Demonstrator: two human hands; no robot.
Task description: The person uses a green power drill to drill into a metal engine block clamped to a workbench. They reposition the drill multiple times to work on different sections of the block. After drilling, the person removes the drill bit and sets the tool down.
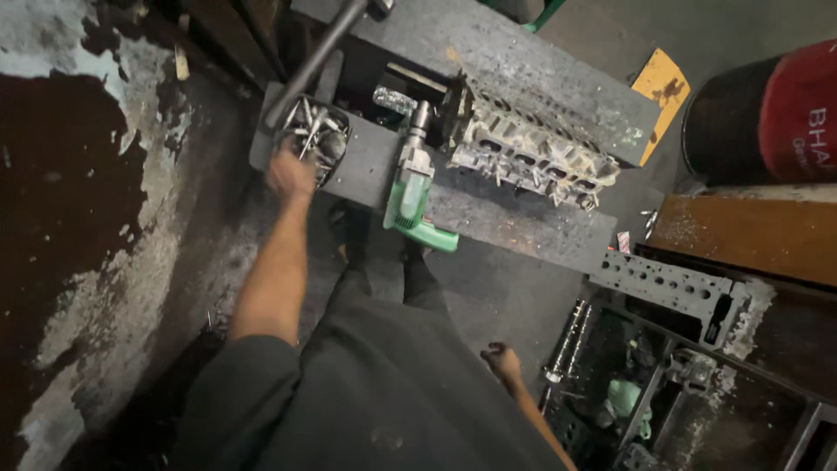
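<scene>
Dark trousers (384,384) up close, right hand (501,359) hanging loosely curled, left hand (290,173) in the bowl of valves (316,135), finger state hidden, green drill (412,196) beside.

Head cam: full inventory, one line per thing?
Bowl of valves: 1, dark, metal stems inside, bench left end.
Drill: 1, green and grey, lying on bench.
Cylinder head: 1, grey metal, bench middle.
Bench: 1, grey, grimy.
Drum: 1, red and black, top right.
Second head: 1, grey, lower right.
Camshaft: 1, metal, lower right.
Left hand: at the bowl's rim.
Right hand: hanging free, empty.
</scene>
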